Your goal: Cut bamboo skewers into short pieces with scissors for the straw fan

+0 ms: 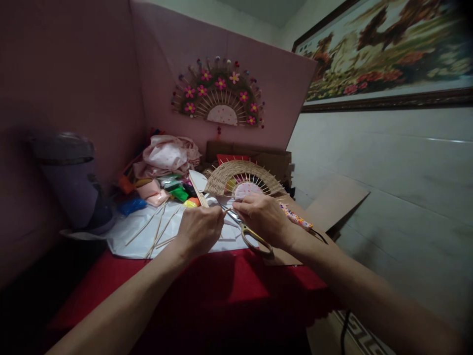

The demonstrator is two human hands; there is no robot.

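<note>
Two hands (pixel 201 229) (pixel 261 217), thin stick (pixel 228 210) between, framed picture (pixel 391 54), marks (pixel 305 48) unreadable

The left hand (pixel 201 228) is bare, with rounded knuckles, and the uncovered left forearm (pixel 136 291) widens from a narrower wrist toward eight o'clock. The right hand (pixel 262 217) is bare too; the right forearm (pixel 351 276), also uncovered, broadens toward four o'clock, dimmed by shadow.
</note>
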